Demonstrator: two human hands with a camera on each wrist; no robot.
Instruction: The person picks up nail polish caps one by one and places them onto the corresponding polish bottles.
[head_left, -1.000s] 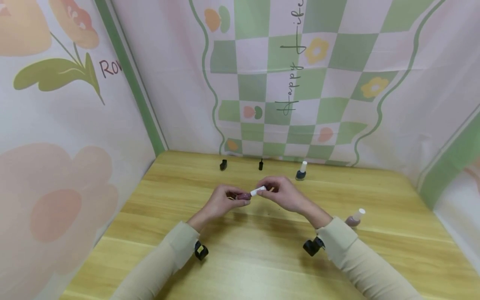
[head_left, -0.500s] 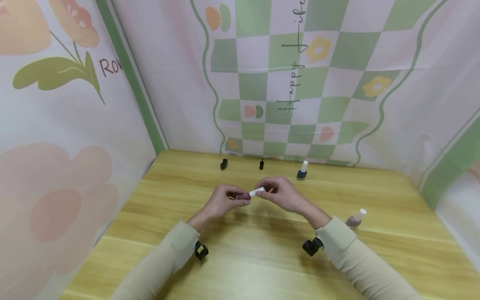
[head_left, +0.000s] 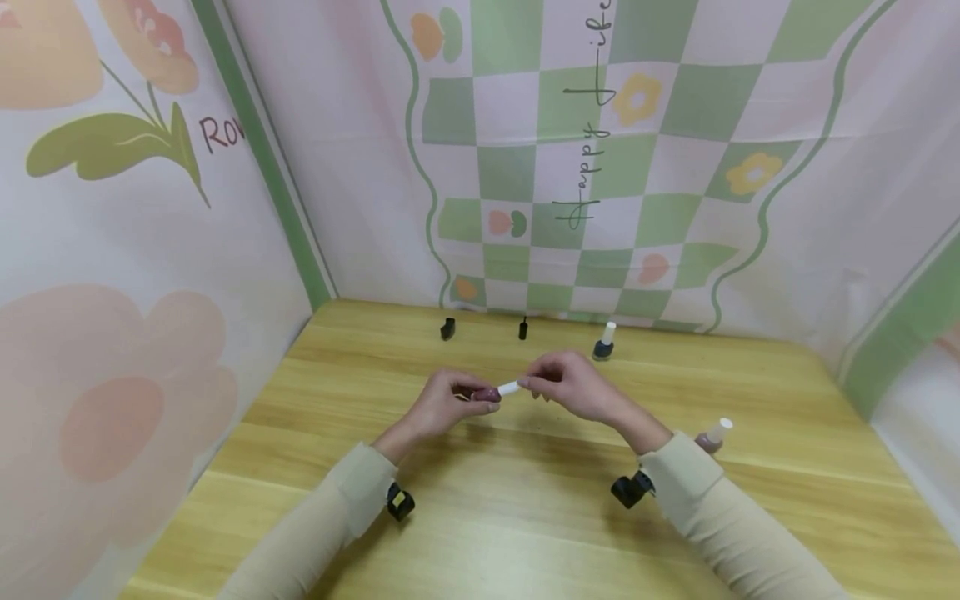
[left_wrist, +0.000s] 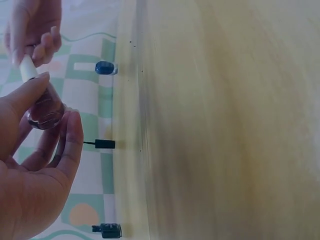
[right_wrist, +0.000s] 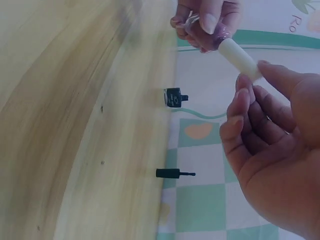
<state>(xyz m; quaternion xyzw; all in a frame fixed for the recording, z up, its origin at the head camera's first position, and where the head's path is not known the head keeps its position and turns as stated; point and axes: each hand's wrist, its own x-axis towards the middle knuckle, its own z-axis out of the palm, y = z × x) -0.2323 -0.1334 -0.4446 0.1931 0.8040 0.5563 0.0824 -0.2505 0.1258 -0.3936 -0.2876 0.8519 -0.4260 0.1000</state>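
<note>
My left hand [head_left: 441,405] holds a purple nail polish bottle [left_wrist: 46,111] between thumb and fingers, tilted over the table. Its white cap [right_wrist: 240,57] sits on the neck and points at my right hand [head_left: 572,388]. Thumb and index fingertip of that hand pinch the far end of the cap, and the other fingers curl loosely below. In the right wrist view, the left thumb and fingers hide part of the bottle's glass.
Along the back of the wooden table [head_left: 510,517] are an uncapped black polish bottle [head_left: 447,329], a black cap with its brush up [head_left: 522,331] and a dark blue polish bottle [head_left: 603,348]. A mauve polish bottle [head_left: 708,442] stands beside the right sleeve.
My right hand has shifted slightly right, its fingers sliding to the end of the white cap, so more of the cap shows. The left hand and bottle stay in place.
</note>
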